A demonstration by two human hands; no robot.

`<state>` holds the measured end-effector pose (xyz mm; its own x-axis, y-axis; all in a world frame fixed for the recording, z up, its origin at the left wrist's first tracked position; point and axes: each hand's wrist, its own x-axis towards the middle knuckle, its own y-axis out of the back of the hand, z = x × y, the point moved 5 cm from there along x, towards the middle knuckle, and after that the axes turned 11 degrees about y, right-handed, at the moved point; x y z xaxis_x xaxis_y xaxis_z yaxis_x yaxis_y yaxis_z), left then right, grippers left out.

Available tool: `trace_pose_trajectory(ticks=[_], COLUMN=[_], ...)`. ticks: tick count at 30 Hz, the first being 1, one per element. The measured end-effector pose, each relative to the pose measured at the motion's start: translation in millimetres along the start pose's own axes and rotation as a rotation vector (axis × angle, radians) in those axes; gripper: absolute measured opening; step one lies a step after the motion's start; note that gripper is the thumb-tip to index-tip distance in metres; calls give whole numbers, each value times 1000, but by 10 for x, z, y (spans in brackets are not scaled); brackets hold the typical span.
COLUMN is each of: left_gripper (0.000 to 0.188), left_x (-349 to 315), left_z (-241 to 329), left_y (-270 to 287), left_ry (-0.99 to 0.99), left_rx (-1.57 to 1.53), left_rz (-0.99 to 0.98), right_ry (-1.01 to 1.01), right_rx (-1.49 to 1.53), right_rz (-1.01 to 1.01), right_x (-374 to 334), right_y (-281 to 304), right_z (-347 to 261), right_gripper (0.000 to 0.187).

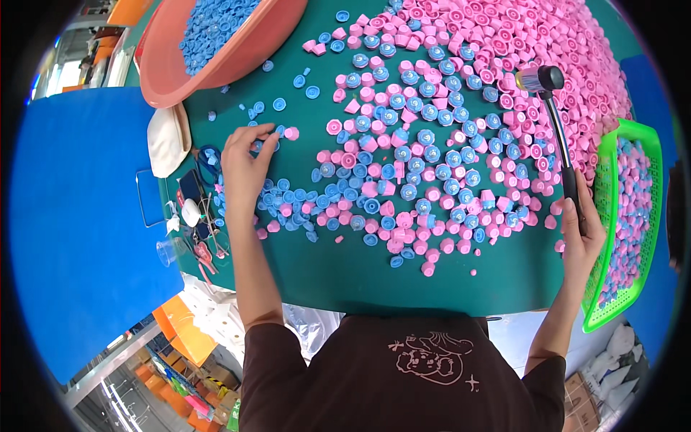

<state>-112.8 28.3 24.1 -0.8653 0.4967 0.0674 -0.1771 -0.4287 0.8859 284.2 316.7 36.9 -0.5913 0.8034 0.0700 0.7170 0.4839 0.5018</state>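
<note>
My left hand (248, 155) is over the left part of the table, its thumb and fingertips closed on a small blue plastic cap (281, 131). A small pink plastic cup (291, 134) sits right against that cap; whether the two are joined I cannot tell. On the right, my right hand (583, 234) is wrapped round the black handle of a mallet (553, 108). Its head, black at one end and yellowish at the other, is above the pink pieces. Between my hands lie many blue caps (350, 193) and pink cups, several of them fitted together.
A big heap of pink cups (568, 43) covers the far right of the green table (338, 281). An orange-red basin (252, 50) of blue caps stands far left. A green basket (610, 180) with mixed pieces is at the right edge. Scissors (205, 255) and a white cloth (167, 144) lie left.
</note>
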Motion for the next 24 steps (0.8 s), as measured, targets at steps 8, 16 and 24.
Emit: trace_pose_trajectory(ticks=[8,16,24], left_gripper=[21,16,17], left_x=[-238,-477,-526], left_z=[31,235,-165], left_y=[-88,-7,203], left_ry=[80,42,243], left_rx=[-61,-145,-14], left_rz=[-71,2,26], right_ry=[-27,30,-6], right_rx=[14,9,31], right_rz=[-21,-2,-20], right_x=[-18,-15,-69], right_y=[-35,-71,-7], right_z=[50,85,120], right_gripper=[43,43,43])
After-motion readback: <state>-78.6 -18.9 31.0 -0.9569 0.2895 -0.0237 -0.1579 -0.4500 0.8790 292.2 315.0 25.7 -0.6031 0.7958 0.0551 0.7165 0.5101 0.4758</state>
